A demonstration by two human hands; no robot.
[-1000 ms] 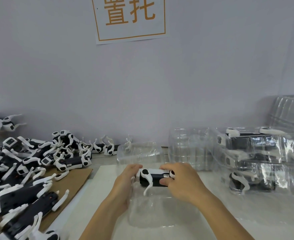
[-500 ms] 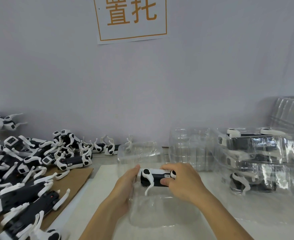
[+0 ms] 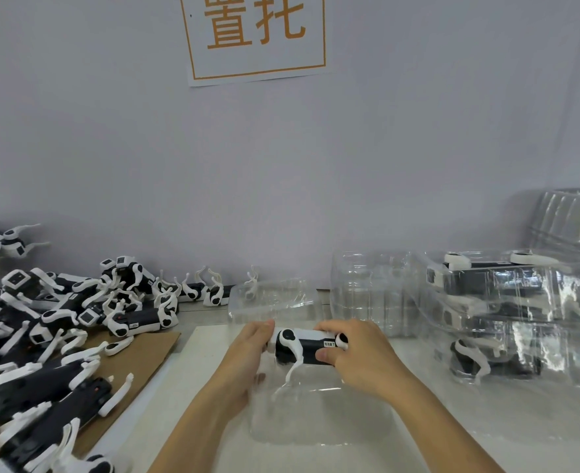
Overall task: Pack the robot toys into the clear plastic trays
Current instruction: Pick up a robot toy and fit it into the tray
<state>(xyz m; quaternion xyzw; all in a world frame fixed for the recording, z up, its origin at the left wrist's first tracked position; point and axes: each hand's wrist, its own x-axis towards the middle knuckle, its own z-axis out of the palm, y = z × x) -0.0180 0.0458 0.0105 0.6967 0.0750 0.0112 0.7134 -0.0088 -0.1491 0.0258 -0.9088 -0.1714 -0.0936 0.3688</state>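
A black-and-white robot toy [image 3: 298, 348] lies on its side over the far end of a clear plastic tray [image 3: 319, 418] in front of me. My right hand [image 3: 356, 356] grips the toy's right end, thumb on its side and fingers over the top. My left hand [image 3: 247, 356] is at the toy's left end and the tray's left wall, fingers curled around them; the exact hold is partly hidden. One white leg of the toy hangs down into the tray.
A heap of loose robot toys [image 3: 42, 336] covers the left, partly on brown cardboard [image 3: 141, 360]. An empty clear tray [image 3: 274, 298] sits behind my hands. Stacked packed trays [image 3: 520, 312] fill the right, with empty trays [image 3: 370, 291] beside them. A white mat [image 3: 206, 370] covers the table.
The toy has sunk slightly lower toward the tray between both hands. My hands have kept their places at its two ends.
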